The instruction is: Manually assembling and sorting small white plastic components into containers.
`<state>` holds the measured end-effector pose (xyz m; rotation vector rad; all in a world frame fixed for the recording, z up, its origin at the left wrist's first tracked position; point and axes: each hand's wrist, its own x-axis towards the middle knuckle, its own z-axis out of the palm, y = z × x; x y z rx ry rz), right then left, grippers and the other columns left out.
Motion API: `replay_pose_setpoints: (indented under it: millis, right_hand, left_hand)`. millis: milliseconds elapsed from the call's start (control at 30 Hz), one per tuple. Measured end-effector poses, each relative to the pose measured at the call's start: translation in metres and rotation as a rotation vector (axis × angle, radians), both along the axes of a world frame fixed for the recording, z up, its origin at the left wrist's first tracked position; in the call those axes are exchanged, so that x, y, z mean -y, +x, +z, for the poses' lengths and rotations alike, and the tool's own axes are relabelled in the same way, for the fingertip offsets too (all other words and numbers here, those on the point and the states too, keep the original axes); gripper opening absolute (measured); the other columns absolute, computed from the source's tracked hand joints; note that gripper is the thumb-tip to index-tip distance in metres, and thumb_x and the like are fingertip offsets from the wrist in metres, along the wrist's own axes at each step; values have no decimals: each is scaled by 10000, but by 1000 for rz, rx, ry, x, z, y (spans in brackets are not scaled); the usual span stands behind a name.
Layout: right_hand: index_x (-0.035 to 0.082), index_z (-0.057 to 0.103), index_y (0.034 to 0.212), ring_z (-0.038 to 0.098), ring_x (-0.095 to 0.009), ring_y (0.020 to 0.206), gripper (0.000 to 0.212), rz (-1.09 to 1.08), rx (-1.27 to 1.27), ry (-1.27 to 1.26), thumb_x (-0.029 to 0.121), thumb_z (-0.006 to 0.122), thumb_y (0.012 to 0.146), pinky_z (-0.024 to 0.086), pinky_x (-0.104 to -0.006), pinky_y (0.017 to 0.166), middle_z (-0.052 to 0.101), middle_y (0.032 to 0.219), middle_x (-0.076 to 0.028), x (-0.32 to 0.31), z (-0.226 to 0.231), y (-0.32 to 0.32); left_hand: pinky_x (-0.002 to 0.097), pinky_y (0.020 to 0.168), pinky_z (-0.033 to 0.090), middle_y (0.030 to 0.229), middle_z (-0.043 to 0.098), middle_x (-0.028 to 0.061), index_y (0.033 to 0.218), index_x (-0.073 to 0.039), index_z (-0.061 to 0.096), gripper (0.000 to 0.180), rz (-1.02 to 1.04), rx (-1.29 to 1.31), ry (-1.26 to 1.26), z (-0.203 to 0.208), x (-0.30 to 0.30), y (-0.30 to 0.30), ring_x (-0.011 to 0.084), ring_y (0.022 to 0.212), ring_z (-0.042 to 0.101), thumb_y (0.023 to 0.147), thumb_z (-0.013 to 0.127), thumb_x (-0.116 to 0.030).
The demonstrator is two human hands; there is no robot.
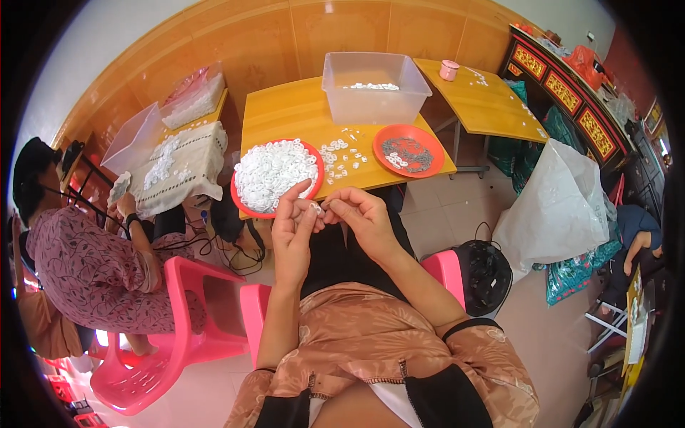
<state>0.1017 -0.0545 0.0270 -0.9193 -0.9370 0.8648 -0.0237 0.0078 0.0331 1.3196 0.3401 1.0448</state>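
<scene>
My left grip [291, 232] pinches a rounded white piece [316, 207] off the smooth counter's [282, 110] near edge; right grip [365, 220] unclear to me.

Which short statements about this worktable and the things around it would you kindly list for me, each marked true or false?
1. The left hand pinches a white piece, with the right hand close by. True.
2. The cup stands on the left table. False: the cup is on the right table.
3. White pieces are heaped in the red bowl. True.
4. The tub is heaped above its rim. False: the pieces in the tub lie below its rim.
5. The orange plate holds dark bits and white pieces. True.
</scene>
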Motion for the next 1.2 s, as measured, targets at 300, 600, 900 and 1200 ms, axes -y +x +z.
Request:
replay_pose_setpoints:
  millis: [300, 600, 900, 1200]
  right_hand:
    - [-25, 591, 948, 555, -79, 717, 147, 47, -89, 42, 99, 536, 892, 451, -210, 671, 604, 798, -31, 3, 1, -1]
    - [-38, 591, 962, 570, -94, 718, 170, 87, -78, 49, 110, 540, 897, 460, -217, 668, 616, 827, -50, 3, 1, -1]
    - [-42, 588, 963, 571, -96, 722, 171, 96, -113, 27, 109, 543, 896, 466, -218, 672, 613, 822, -51, 1, -1, 0]
    - [-47, 584, 957, 576, -96, 722, 167, 81, -31, 16, 101, 533, 898, 473, -219, 670, 613, 826, -52, 3, 2, -1]
  left_hand:
    - [187, 646, 402, 802, 518, 23, 1296, -2, 357, 404, 18, -91, 201, 10, 10, 1, 70, 727, 497, 909, 471, -28]
    - [194, 653, 410, 804, 513, 29, 1310, -16, 336, 426, 10, -76, 162, 10, 9, 0, 77, 731, 501, 902, 458, -3]
    - [208, 677, 429, 800, 512, 37, 1308, -11, 335, 436, 13, -99, 175, 12, 10, 0, 86, 732, 504, 891, 460, 21]
    - [208, 676, 431, 798, 516, 42, 1303, -4, 339, 444, 10, -114, 148, 15, 11, 0, 90, 736, 511, 878, 464, 36]
